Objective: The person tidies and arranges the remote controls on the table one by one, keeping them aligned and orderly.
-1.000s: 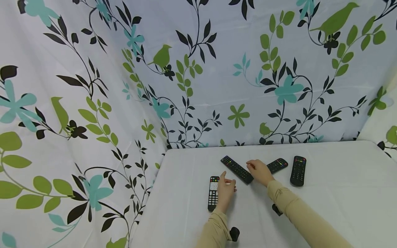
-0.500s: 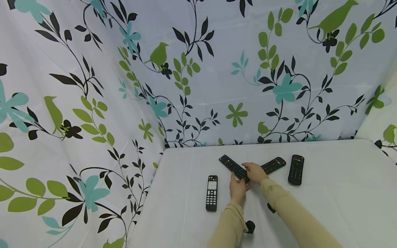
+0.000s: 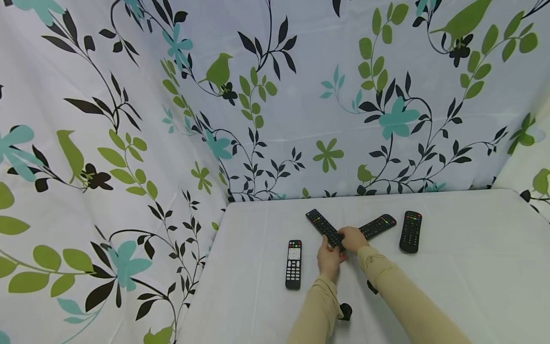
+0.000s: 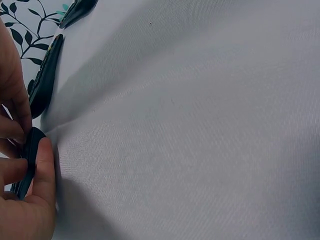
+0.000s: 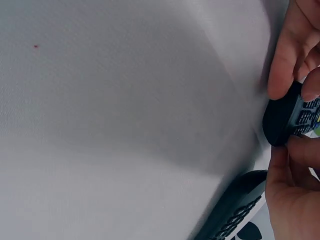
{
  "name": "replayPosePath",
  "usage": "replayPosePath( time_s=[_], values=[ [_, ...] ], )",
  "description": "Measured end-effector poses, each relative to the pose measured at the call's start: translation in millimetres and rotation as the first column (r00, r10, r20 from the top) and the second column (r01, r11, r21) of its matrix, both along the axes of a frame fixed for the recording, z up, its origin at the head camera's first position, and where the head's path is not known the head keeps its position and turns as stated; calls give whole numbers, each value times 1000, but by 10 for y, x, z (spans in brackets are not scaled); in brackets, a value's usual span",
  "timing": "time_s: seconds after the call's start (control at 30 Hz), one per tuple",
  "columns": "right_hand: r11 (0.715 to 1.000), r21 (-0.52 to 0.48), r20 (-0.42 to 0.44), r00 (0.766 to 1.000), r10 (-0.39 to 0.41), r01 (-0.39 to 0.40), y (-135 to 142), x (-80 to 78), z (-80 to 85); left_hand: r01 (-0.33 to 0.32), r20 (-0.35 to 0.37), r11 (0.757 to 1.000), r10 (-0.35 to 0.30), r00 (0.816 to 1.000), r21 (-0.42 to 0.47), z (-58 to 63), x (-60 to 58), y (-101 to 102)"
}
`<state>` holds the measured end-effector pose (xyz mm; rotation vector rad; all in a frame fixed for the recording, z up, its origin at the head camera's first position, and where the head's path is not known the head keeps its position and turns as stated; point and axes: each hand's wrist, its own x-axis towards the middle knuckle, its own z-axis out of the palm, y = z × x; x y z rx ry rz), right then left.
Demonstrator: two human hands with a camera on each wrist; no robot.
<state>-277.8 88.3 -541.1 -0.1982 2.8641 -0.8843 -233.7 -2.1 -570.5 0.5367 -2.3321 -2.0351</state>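
Note:
Both hands meet at the near end of a long black remote control [image 3: 323,224], which lies slanted on the white table in the head view. My left hand [image 3: 329,263] pinches that end from the near left side; in the left wrist view its fingers [image 4: 45,172] wrap the remote's edge. From the right, my right hand [image 3: 354,240] holds the same end. The right wrist view shows the rounded end of this remote [image 5: 281,117] between both hands' fingertips. Part of its button face is covered by the hands.
On the left lies a remote with white and grey buttons [image 3: 293,265]. Right of my right hand lies another black remote [image 3: 379,226], its near end hidden by the hand. A further one [image 3: 410,232] lies farther right. Patterned curtain [image 3: 275,119] rises behind the table [image 3: 464,267].
My left hand has moved right, from beside the left remote to the long black remote. My right hand has shifted slightly left and down onto the same remote's near end.

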Motion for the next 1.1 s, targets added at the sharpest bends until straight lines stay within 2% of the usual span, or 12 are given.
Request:
replayPosePath(
  time_s=[0.2, 0.4, 0.53, 0.63, 0.73, 0.87, 1.1],
  values=[
    [1000, 21, -35, 999, -20, 20, -2, 27, -4, 20, 10, 998, -20, 1000, 54, 57, -8, -35],
    [997, 65, -35, 999, -27, 29, -32, 63, -33, 36, 44, 999, -36, 998, 16, 60, -22, -73],
    [998, 51, -23, 999, -47, 48, -52, 115, -2, 39, 48, 999, -38, 998, -12, 42, -31, -85],
    [997, 25, -36, 997, -67, 68, -53, 154, -14, 63, 30, 998, -62, 998, -26, 14, -30, -96],
    [998, 1, -94, 993, -68, 68, -53, 196, -77, 90, 14, 995, -89, 996, -45, -5, 7, -130],
    [997, -39, -138, 988, -65, 60, -61, 284, -170, 122, 43, 988, -118, 992, -99, -19, 107, -194],
    [994, -79, -142, 987, -80, 70, -30, 409, -195, 175, 116, 975, -159, 980, -138, 29, 220, -222]
  ],
)
